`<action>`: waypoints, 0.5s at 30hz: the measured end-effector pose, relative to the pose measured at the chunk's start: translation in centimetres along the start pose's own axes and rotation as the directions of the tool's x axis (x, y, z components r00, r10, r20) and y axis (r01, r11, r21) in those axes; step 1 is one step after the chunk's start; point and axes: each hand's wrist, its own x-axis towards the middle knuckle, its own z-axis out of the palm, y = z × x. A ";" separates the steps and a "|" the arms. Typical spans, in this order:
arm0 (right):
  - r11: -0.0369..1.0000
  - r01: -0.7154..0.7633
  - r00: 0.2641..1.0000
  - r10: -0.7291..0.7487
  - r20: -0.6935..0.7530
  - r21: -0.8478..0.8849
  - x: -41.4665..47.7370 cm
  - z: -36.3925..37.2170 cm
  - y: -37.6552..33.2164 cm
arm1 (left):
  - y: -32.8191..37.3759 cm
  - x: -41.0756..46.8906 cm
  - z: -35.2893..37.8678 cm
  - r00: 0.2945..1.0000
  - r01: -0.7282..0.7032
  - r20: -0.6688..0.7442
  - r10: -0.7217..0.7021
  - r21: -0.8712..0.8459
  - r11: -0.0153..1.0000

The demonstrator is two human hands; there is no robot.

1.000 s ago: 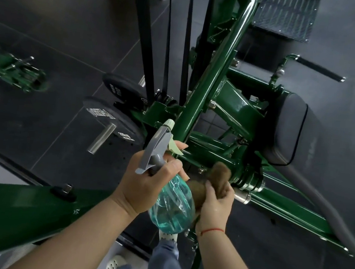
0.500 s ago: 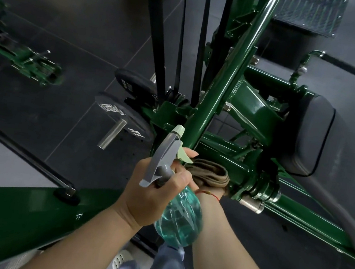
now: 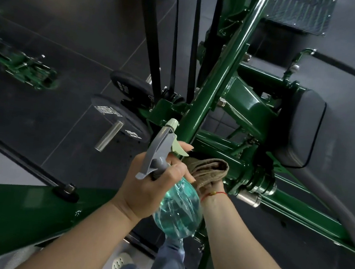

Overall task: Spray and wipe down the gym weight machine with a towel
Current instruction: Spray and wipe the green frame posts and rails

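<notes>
On dark floor tiles (image 3: 74, 23) stands the green weight machine (image 3: 212, 89), with weight plates (image 3: 116, 116) on its pegs and a grey pad (image 3: 303, 131) to the right. Your left hand (image 3: 144, 188) grips the teal spray bottle (image 3: 176, 214) at its neck. Your right hand (image 3: 209, 185), mostly hidden, holds the bunched brown towel (image 3: 208, 166) against the lower frame.

Spray bottle (image 3: 177, 209) left of towel (image 3: 206, 169), which lies on machine frame (image 3: 213, 87); weight plates (image 3: 121, 118) further left
</notes>
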 end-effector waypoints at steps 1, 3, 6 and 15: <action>0.999 -0.029 0.999 0.029 0.019 -0.030 0.2 -0.3 -0.1 | -0.2 0.0 -0.2 1.000 -0.006 -0.014 0.006 0.005 1.000; 0.996 -0.017 0.999 0.014 -0.035 -0.083 0.9 -0.8 -0.7 | -0.3 -0.1 -0.2 0.999 -0.039 -0.020 0.040 0.062 0.997; 0.986 0.139 0.989 -0.143 -0.040 -0.098 2.3 -2.2 -2.6 | -0.6 -0.1 -0.2 0.998 -0.063 -0.011 0.064 0.101 0.993; 0.609 0.703 0.711 -0.603 0.362 -0.367 -7.4 5.7 -12.2 | 0.7 0.0 0.1 0.996 -0.041 -0.077 0.042 0.003 0.999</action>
